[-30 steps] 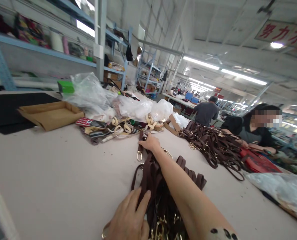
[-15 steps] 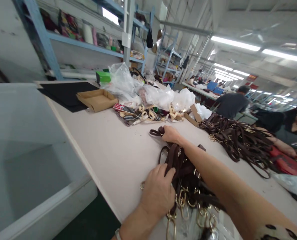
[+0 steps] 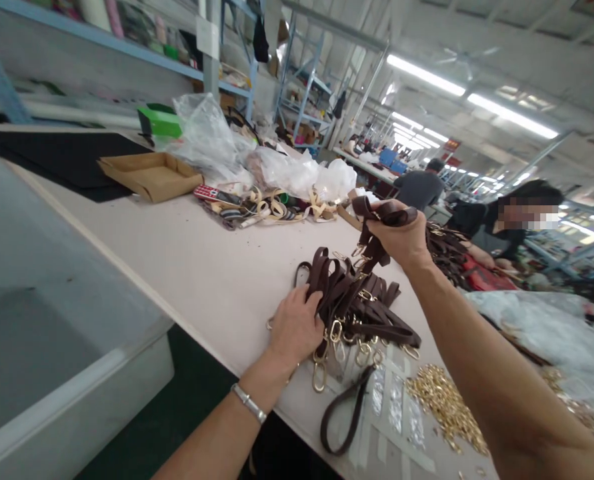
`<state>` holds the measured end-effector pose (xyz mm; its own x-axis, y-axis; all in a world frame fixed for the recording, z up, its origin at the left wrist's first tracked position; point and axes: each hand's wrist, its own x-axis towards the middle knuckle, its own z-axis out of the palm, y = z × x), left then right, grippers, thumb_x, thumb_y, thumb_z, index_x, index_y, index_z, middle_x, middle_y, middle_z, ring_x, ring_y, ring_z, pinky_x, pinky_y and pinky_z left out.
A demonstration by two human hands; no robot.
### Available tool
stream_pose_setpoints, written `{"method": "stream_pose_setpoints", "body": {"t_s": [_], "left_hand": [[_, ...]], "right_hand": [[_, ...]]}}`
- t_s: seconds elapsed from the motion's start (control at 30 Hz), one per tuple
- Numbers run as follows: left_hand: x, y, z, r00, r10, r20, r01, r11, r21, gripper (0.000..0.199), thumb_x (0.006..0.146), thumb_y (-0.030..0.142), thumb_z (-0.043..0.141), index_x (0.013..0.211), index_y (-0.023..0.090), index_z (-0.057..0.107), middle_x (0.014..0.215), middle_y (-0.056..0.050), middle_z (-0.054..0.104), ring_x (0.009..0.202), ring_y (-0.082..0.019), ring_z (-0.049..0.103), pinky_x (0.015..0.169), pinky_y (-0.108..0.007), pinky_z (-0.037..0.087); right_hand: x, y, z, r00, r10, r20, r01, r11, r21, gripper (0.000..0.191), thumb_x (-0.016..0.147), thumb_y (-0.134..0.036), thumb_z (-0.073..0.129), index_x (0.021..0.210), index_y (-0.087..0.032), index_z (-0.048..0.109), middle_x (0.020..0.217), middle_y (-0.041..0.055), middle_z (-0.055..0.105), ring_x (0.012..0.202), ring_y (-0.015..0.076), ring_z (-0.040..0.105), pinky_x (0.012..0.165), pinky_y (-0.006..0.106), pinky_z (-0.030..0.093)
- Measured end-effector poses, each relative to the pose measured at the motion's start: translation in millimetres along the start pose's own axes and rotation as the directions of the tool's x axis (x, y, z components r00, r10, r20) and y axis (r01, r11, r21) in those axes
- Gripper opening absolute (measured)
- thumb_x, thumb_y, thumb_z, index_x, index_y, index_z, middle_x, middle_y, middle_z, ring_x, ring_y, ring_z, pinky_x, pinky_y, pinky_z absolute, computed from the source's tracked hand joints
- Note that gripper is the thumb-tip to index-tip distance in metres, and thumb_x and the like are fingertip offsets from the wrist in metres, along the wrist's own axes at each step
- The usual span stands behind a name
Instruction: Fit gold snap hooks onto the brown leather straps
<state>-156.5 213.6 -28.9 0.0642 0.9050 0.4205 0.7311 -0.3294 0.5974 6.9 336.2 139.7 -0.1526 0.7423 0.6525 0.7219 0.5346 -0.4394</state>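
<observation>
A bunch of dark brown leather straps [image 3: 387,212] is held up in my right hand [image 3: 404,237], whose fingers are closed around the folded loops. Gold clasps dangle below that bunch. My left hand [image 3: 297,327] grips the near-left side of a pile of the same brown straps [image 3: 357,300] on the table; its fingertips are partly hidden among the loops. Gold oval rings and clasps [image 3: 335,331] stick out along the pile's near edge. One separate looped strap [image 3: 344,413] lies nearer to me, just below the pile.
Small gold hardware [image 3: 447,400] lies heaped on the right, beside taped clear strips [image 3: 395,400]. A cardboard tray [image 3: 151,177], plastic bags [image 3: 297,173] and ribbon scraps [image 3: 277,208] sit toward the back. A large pale bin [image 3: 141,373] stands at left. A co-worker [image 3: 507,220] sits at right.
My right hand has lifted a bunch of straps up and to the right, off the table. My left hand stays at the pile. The view has shifted, bringing the gold hardware into sight.
</observation>
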Motion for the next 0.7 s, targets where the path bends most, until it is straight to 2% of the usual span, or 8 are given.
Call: {"method": "stream_pose_setpoints", "body": {"t_s": [0.1, 0.2, 0.3, 0.37, 0.47, 0.57, 0.63, 0.7], "left_hand": [[1, -1, 0.3, 0.999, -0.014, -0.029, 0.014, 0.999, -0.032, 0.048, 0.076, 0.009, 0.057, 0.123, 0.019, 0.061, 0.135, -0.014, 0.055, 0.128, -0.029, 0.049, 0.112, -0.045, 0.039], [2, -5, 0.5, 0.998, -0.01, -0.064, 0.006, 0.997, -0.075, 0.046, 0.077, 0.01, 0.057, 0.122, 0.016, 0.061, 0.137, -0.015, 0.055, 0.129, -0.029, 0.049, 0.114, -0.044, 0.038], [4, -9, 1.3, 0.993, -0.017, -0.113, 0.004, 0.993, -0.12, 0.045, 0.077, 0.01, 0.057, 0.121, 0.011, 0.062, 0.132, -0.017, 0.059, 0.125, -0.029, 0.053, 0.112, -0.042, 0.041], [6, -11, 2.3, 0.988, -0.03, -0.15, 0.007, 0.988, -0.153, 0.044, 0.076, 0.009, 0.057, 0.12, 0.009, 0.062, 0.127, -0.016, 0.062, 0.121, -0.028, 0.056, 0.111, -0.04, 0.043], [7, -12, 3.7, 0.981, -0.037, -0.189, -0.002, 0.979, -0.203, 0.041, 0.078, 0.011, 0.058, 0.119, 0.011, 0.063, 0.121, -0.013, 0.066, 0.115, -0.027, 0.06, 0.108, -0.039, 0.046], [7, -12, 4.7, 0.977, -0.036, -0.209, -0.015, 0.971, -0.238, 0.037, 0.079, 0.012, 0.06, 0.116, 0.014, 0.064, 0.12, -0.013, 0.067, 0.114, -0.027, 0.061, 0.106, -0.041, 0.047], [7, -13, 5.0, 0.976, -0.032, -0.216, -0.024, 0.967, -0.253, 0.034, 0.08, 0.014, 0.062, 0.114, 0.014, 0.065, 0.119, -0.013, 0.067, 0.114, -0.027, 0.061, 0.105, -0.042, 0.048], [7, -15, 4.8, 0.975, -0.027, -0.219, -0.033, 0.964, -0.264, 0.03, 0.084, 0.017, 0.065, 0.113, 0.013, 0.065, 0.119, -0.013, 0.067, 0.114, -0.027, 0.061, 0.103, -0.046, 0.048]], "right_hand": [[-54, -33, -24, 0.973, -0.232, 0.0, 0.232, 0.972, 0.021, 0.025, 0.073, -0.014, 0.063, 0.095, -0.024, 0.071, 0.094, 0.0004, 0.068, 0.087, 0.0174, 0.063, 0.082, 0.034, 0.052], [-118, -51, -23, 0.887, -0.434, 0.157, 0.435, 0.9, 0.03, 0.024, 0.08, -0.014, 0.061, 0.1, -0.025, 0.069, 0.094, 0.0033, 0.065, 0.089, 0.019, 0.06, 0.081, 0.036, 0.051], [-178, -52, -4, 0.809, -0.455, 0.372, 0.477, 0.878, 0.035, 0.021, 0.089, -0.017, 0.054, 0.104, -0.023, 0.067, 0.095, 0.0069, 0.066, 0.092, 0.0217, 0.057, 0.083, 0.038, 0.049], [-207, -48, 9, 0.788, -0.406, 0.463, 0.451, 0.892, 0.016, 0.02, 0.091, -0.016, 0.051, 0.101, -0.024, 0.067, 0.094, 0.0066, 0.068, 0.092, 0.0223, 0.056, 0.084, 0.039, 0.049], [-227, -41, 21, 0.812, -0.327, 0.484, 0.395, 0.918, -0.041, 0.02, 0.084, -0.017, 0.058, 0.101, -0.023, 0.066, 0.101, 0.0077, 0.068, 0.098, 0.0247, 0.057, 0.091, 0.043, 0.047], [-224, -39, 23, 0.835, -0.236, 0.496, 0.325, 0.941, -0.098, 0.051, 0.068, -0.016, 0.068, 0.118, -0.017, 0.06, 0.123, 0.0142, 0.061, 0.122, 0.0318, 0.049, 0.107, 0.051, 0.039], [-217, -41, 19, 0.83, -0.19, 0.524, 0.293, 0.949, -0.12, 0.07, 0.061, -0.014, 0.068, 0.13, -0.015, 0.055, 0.136, 0.0164, 0.054, 0.136, 0.0347, 0.038, 0.113, 0.053, 0.033], [-214, -44, 8, 0.82, -0.156, 0.551, 0.27, 0.954, -0.132, 0.082, 0.059, -0.014, 0.068, 0.139, -0.016, 0.049, 0.145, 0.0158, 0.048, 0.143, 0.0358, 0.03, 0.116, 0.054, 0.03]]}}
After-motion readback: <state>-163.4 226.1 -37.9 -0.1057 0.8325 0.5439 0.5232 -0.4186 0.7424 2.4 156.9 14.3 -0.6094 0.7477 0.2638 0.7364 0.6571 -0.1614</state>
